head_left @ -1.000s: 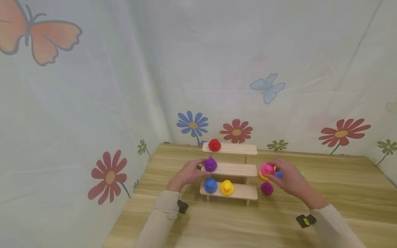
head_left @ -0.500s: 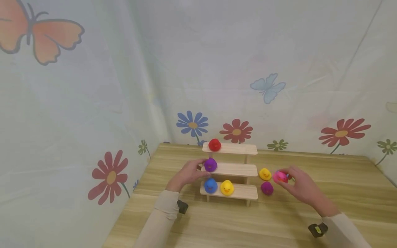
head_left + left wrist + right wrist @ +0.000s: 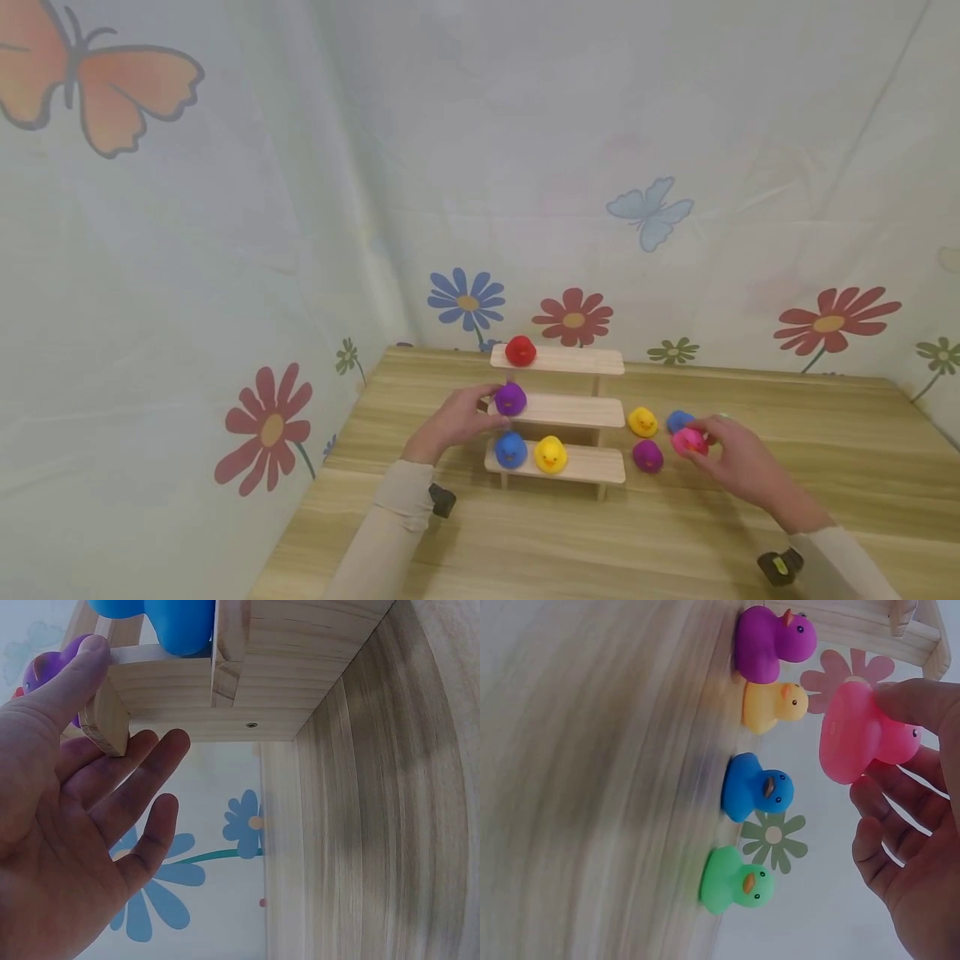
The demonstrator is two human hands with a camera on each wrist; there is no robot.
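A three-tier wooden display shelf (image 3: 577,410) stands on the table. My left hand (image 3: 456,422) grips the left end of its middle tier, thumb in front and fingers behind, beside a purple rubber duck (image 3: 510,399). In the left wrist view the thumb overlaps that duck, so contact is unclear. On the bottom tier sit a blue duck (image 3: 511,450) and a yellow duck (image 3: 551,455); a red duck (image 3: 521,351) tops the shelf. Right of the shelf, my right hand (image 3: 738,463) pinches a pink rubber duck (image 3: 853,735) above the table, its flat base showing in the right wrist view.
On the table right of the shelf are a magenta duck (image 3: 648,457), a second yellow duck (image 3: 642,422), a second blue duck (image 3: 681,422) and a green duck (image 3: 731,880), mostly hidden by the right hand in the head view. A flowered curtain (image 3: 525,167) hangs behind.
My right hand has carried the pink duck rightward from over the loose yellow duck, then slightly nearer me, uncovering the loose yellow and blue ducks. The left hand stays at the shelf.
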